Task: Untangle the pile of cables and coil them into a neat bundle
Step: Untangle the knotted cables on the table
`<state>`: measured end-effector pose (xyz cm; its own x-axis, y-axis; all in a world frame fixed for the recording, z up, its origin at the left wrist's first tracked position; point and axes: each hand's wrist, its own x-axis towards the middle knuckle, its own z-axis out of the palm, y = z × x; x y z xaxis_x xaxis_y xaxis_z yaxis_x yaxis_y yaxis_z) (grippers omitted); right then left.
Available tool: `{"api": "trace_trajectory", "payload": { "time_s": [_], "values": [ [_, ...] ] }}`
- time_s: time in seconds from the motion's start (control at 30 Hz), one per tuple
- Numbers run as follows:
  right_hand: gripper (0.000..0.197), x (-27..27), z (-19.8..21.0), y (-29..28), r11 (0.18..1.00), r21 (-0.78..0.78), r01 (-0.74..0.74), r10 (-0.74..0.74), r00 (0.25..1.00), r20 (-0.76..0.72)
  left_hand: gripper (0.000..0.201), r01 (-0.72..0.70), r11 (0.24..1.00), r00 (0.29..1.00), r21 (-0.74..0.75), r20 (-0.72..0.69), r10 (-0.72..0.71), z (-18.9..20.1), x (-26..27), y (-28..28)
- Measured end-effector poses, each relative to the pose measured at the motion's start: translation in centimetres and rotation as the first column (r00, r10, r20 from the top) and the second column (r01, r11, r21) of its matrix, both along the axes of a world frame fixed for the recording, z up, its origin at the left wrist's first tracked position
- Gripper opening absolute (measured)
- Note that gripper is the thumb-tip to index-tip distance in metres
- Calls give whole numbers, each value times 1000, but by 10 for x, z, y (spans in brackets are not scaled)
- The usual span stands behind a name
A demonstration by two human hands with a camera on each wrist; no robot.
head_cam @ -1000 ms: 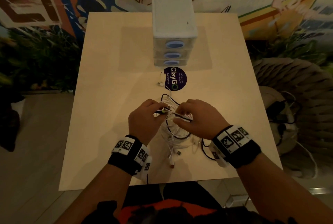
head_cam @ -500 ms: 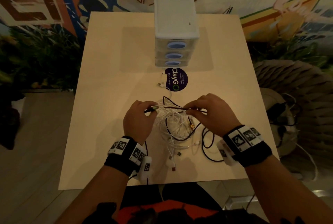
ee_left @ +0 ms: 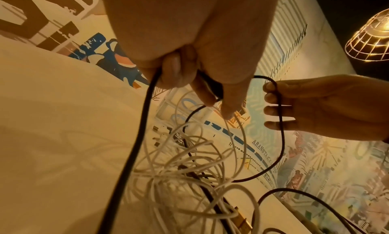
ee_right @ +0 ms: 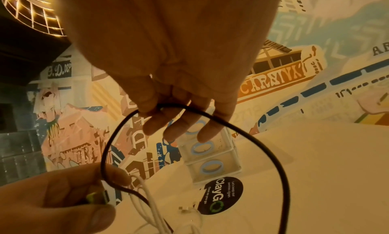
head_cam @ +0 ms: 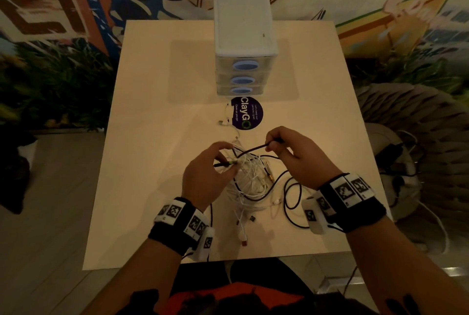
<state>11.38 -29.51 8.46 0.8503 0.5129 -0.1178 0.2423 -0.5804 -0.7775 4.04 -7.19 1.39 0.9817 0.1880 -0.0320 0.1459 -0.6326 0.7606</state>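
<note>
A tangle of white cables (head_cam: 250, 180) lies on the table's near half, with a black cable (head_cam: 253, 149) threaded through it. My left hand (head_cam: 225, 160) pinches the black cable near its green-ringed plug (ee_right: 94, 198), just above the tangle's left side. My right hand (head_cam: 272, 144) pinches the same black cable (ee_right: 252, 134) farther along and holds it raised as an arc. In the left wrist view the black cable (ee_left: 134, 146) runs down from my fingers past the white cables (ee_left: 189, 171). More black cable loops (head_cam: 291, 195) lie on the table under my right wrist.
A white three-drawer unit (head_cam: 243, 43) stands at the table's far middle, with a round purple sticker (head_cam: 247, 114) in front of it. A white plug end (head_cam: 224, 122) lies beside the sticker. The pale table (head_cam: 152, 162) ends just below my wrists. A wicker seat (head_cam: 418, 137) stands to the right.
My hands have moved apart. The right hand has risen and gone back to the right, drawing the black cable up out of the tangle; the left hand stays at the plug end.
</note>
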Motion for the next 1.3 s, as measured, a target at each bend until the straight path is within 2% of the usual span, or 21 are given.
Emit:
{"api": "trace_trajectory", "payload": {
  "time_s": [0.13,0.23,0.3,0.37,0.47,0.6,0.67,0.8,0.9,1.03,1.1,1.2,1.3],
  "values": [
    [12,-3,8,-1,998,10,-54,54,998,-40,21,-32,998,989,47,147,25,-3,1,3],
    [7,-2,10,-4,991,-126,-34,34,999,-2,17,-63,995,979,71,197,48,-1,2,5],
    [11,1,10,-4,974,-222,-52,46,998,-31,15,-46,997,976,64,214,32,3,2,4],
    [21,3,12,-1,955,-284,-80,67,996,-57,12,-22,998,977,56,212,10,8,3,1],
    [37,4,17,12,953,-279,-122,102,991,-87,12,24,996,980,82,197,-39,14,3,-5],
    [14,-1,15,37,942,-299,-154,164,986,7,18,68,985,974,160,202,-100,17,2,-11],
    [22,-2,12,48,934,-321,-159,182,982,43,21,67,982,980,177,171,-98,14,3,-11],
    [18,1,16,55,967,-196,-162,186,976,113,21,44,983,996,177,64,-56,-4,8,-3],
    [17,5,26,51,982,-89,-168,184,954,236,21,-20,991,1000,134,12,19,-14,12,5],
    [16,12,34,37,996,13,-86,78,951,300,17,-87,996,993,19,85,85,-9,15,11],
    [17,15,33,27,999,-26,-34,40,967,253,13,-118,991,985,-57,120,124,-2,16,12],
    [20,18,25,13,980,-195,34,-11,993,116,11,-149,973,970,-176,165,179,5,16,10],
    [29,14,17,8,956,-277,92,-77,995,64,10,-100,965,963,-241,222,155,13,16,5]
  ]
}}
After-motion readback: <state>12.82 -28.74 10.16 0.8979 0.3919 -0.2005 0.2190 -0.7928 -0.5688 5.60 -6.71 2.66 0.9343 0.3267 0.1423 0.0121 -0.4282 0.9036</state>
